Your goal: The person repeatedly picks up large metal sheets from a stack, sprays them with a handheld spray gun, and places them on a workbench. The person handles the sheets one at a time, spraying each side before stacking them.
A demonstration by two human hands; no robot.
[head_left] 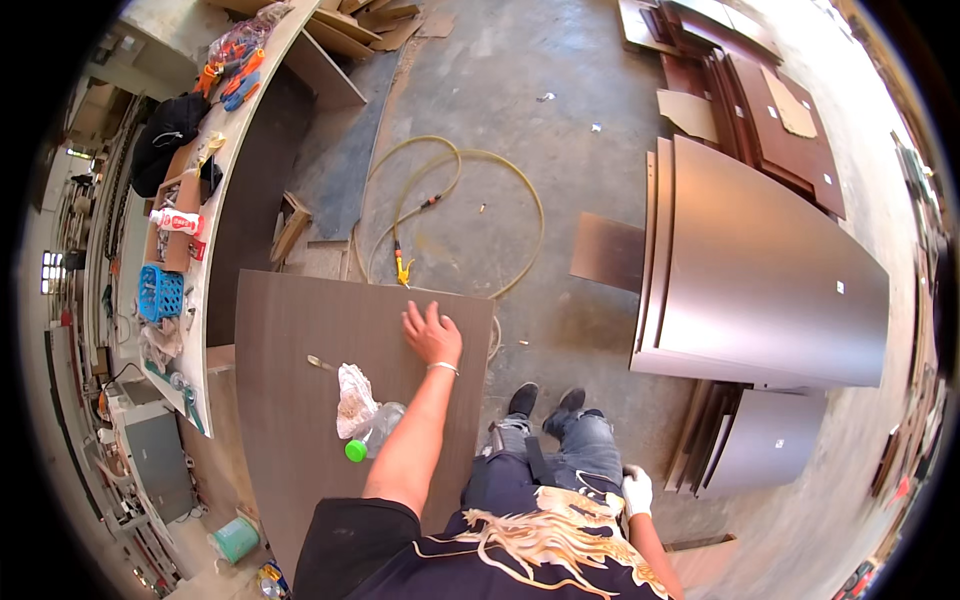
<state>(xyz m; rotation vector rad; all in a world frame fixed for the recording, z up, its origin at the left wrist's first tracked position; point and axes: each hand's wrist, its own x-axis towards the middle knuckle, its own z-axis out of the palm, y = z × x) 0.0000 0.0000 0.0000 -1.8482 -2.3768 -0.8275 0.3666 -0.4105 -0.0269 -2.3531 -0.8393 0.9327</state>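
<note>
One brown board (290, 320) lies to your left. Near its far edge your left hand (434, 336) spreads loosely, holding nothing, perhaps steadying it; a bottle (385, 428) lies on it, presumably for reach. Right of the board, your gloved right hand (637, 491) hangs, grip unclear.

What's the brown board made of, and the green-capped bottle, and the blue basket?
Brown board: probably laminated wood, matte, with faint grain-like streaks. Green-capped bottle: likely clear, glossy plastic; it's see-through. Blue basket: seemingly moulded plastic, evenly coloured with regular holes.

Grey floor (580, 170) beside long workbench (224, 172)
</note>
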